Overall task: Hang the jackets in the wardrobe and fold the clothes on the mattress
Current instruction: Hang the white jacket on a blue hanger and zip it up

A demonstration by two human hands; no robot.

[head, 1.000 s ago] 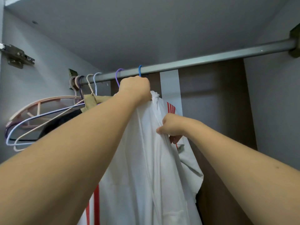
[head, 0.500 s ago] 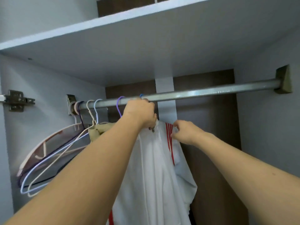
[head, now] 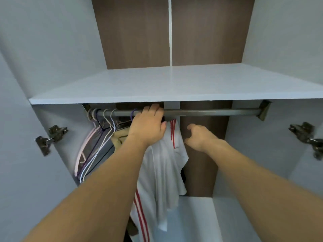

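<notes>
A white jacket (head: 166, 163) with red stripes hangs from the grey wardrobe rod (head: 209, 112), just left of the middle. My left hand (head: 148, 126) is up at the rod above the jacket's collar and grips the top of its hanger, which the hand hides. My right hand (head: 201, 137) hovers just right of the jacket's shoulder, fingers loosely curled, holding nothing and apart from the cloth.
Several empty hangers (head: 94, 145) hang at the rod's left end, with a tan garment (head: 118, 137) beside them. A white shelf (head: 157, 84) sits right above the rod. Door hinges (head: 50, 138) stick out on both side walls. The rod's right half is bare.
My right hand has let go of the jacket and moved off to the right. My head has risen, so the shelf top now shows. My left hand stays at the rod.
</notes>
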